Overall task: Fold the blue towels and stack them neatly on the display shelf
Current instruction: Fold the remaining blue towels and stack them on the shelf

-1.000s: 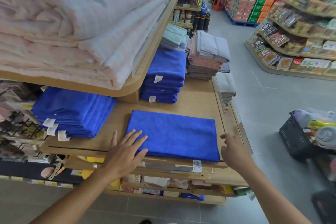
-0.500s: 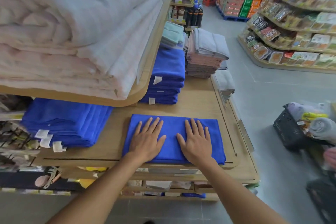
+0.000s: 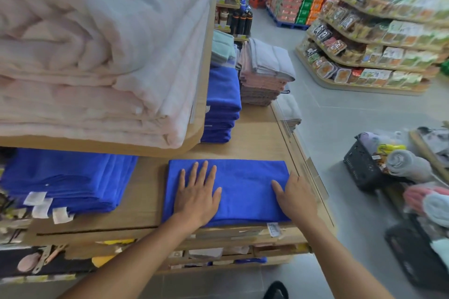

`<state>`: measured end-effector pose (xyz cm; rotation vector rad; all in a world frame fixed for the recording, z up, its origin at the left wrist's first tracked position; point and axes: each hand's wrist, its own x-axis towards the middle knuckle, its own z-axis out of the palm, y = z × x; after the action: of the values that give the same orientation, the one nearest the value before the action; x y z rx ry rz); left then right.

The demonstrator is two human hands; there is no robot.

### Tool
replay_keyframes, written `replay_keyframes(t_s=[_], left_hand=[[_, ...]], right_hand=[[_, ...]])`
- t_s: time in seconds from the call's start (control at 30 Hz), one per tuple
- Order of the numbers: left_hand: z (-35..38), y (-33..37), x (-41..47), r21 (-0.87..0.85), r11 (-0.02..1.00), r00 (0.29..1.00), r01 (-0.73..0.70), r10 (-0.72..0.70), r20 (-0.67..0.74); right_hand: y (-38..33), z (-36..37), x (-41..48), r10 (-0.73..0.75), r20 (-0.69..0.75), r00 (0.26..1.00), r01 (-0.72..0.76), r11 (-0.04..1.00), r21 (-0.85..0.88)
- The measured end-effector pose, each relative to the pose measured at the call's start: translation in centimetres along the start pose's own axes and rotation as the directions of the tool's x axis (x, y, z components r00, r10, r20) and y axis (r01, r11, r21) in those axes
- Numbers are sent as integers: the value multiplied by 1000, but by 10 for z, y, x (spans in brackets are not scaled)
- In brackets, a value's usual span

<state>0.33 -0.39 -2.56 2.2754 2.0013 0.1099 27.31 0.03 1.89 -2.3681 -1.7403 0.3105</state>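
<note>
The folded blue towel (image 3: 245,177) is lying flat near the front edge of the display shelf (image 3: 260,138), a tidy rectangle with its long side facing the person. The left hand (image 3: 196,198) is resting on the towel's left half, palm down, fingers straight and spread, pressing the cloth flat. The right hand (image 3: 296,199) is sitting at the towel's three o'clock edge with the thumb lying on top; its fingers are reaching over that edge, and it is not possible to tell whether they are curling under it or just lying against it.

This is looking like the smoothing step at the end of a fold, or the setup for one more fold across from the right. The next move is probably calling for a firm hold on the right edge while the left hand is pinning the middle, or for both hands sliding under to lift the towel whole.

At nine o'clock from the towel, a stack of blue towels (image 3: 65,182) is waiting with white tags showing; it is the nearer landing place. At twelve o'clock a second blue stack (image 3: 222,102) is standing, with a pink and grey pile (image 3: 264,75) just beside it. Pale quilts (image 3: 97,56) are filling the upper shelf, and a black basket (image 3: 362,167) is sitting on the floor at three o'clock.
</note>
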Motion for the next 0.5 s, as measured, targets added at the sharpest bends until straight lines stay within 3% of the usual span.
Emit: replay_keyframes(t_s=[0.13,0.3,0.4,0.5], left_hand=[[-2,7,-1,8,990,990,-139,139,-8],[-1,17,6,13,993,992,-121,120,49],[-3,29,15,15,996,993,-88,87,84],[-3,49,28,17,997,993,-75,73,91]], right_hand=[[-4,-15,28,128,252,959,-189,954,233],[-9,-40,35,123,508,853,-435,706,559],[-13,-62,35,65,449,891,-360,705,611],[-28,-87,37,-19,301,953,-178,770,613]])
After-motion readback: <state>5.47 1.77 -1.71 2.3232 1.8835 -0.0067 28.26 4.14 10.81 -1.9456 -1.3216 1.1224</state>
